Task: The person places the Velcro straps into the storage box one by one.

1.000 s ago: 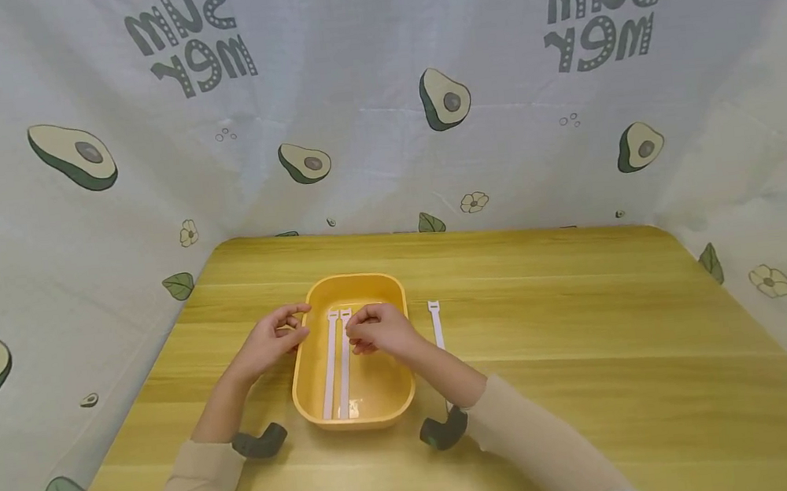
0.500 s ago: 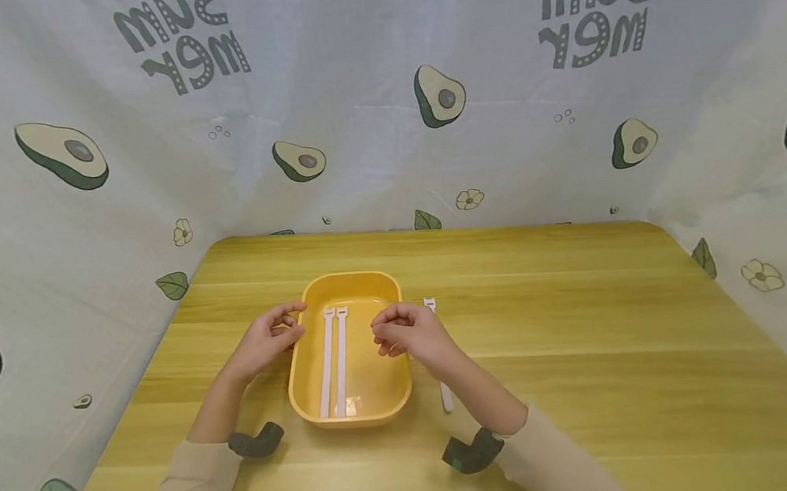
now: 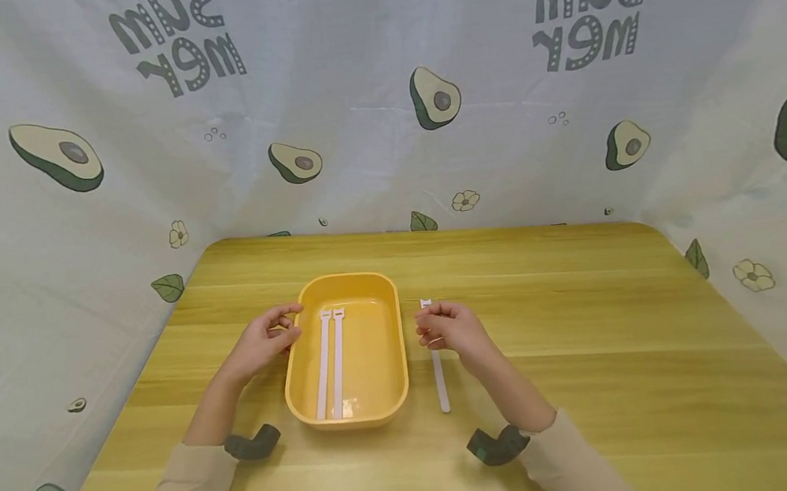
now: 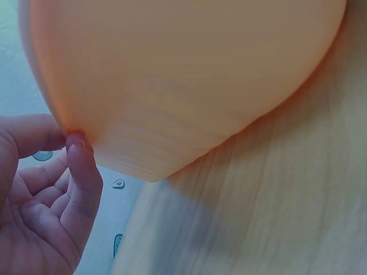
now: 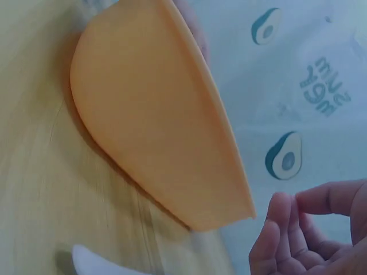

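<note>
In the head view, two pale pink-white cable straps with slotted heads, the left strap (image 3: 323, 367) and the right strap (image 3: 339, 365), lie side by side in a yellow tray (image 3: 381, 416). My left hand (image 3: 255, 347) rests its fingertips against the tray's left rim. Over a third cable strap (image 3: 440, 383) on the table, right of the tray, hovers my right hand (image 3: 460, 334), hiding the strap's upper middle. Thumb and fingertips come together there, loosely bent, with nothing seen between them. The right wrist view shows this strap's pale tail (image 5: 94, 264) below the hand.
The wood-grain table (image 3: 586, 322) extends right of the tray. An avocado-print curtain (image 3: 366, 106) encloses its back and sides. Dark curved pieces sit at both wrists, the left piece (image 3: 252, 444) and the right piece (image 3: 498, 447).
My right hand has moved right, from above the straps in the tray to above the strap on the table. My left hand stays at the tray's rim.
</note>
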A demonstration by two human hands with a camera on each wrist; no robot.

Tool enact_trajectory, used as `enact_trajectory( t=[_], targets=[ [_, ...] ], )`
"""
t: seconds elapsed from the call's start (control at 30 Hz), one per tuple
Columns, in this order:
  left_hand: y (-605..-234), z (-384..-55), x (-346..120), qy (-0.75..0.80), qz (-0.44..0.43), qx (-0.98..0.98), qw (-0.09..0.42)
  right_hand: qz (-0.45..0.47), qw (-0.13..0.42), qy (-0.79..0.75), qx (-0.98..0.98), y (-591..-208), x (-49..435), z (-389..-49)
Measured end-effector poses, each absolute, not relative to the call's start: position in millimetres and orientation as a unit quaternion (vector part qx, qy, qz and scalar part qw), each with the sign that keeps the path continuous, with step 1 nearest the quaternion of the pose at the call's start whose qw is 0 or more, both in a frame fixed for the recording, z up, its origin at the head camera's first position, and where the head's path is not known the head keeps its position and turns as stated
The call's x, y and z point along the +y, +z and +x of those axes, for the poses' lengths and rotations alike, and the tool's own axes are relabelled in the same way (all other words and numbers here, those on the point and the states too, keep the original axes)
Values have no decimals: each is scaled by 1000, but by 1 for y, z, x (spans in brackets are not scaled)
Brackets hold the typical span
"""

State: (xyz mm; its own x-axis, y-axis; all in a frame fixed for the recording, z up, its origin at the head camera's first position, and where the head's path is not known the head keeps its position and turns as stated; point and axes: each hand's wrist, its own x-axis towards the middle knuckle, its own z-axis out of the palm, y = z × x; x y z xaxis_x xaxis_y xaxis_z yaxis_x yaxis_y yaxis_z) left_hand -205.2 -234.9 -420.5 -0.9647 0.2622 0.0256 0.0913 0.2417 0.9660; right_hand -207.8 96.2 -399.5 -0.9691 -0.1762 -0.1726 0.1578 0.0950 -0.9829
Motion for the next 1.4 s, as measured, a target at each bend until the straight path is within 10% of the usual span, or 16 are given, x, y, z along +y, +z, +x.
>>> enact_trajectory(
  t=[1.4],
  targets=[
    [-421,-206,-235,606,107,785,69,8,35,-433,901,-432,101,-223]
  ],
)
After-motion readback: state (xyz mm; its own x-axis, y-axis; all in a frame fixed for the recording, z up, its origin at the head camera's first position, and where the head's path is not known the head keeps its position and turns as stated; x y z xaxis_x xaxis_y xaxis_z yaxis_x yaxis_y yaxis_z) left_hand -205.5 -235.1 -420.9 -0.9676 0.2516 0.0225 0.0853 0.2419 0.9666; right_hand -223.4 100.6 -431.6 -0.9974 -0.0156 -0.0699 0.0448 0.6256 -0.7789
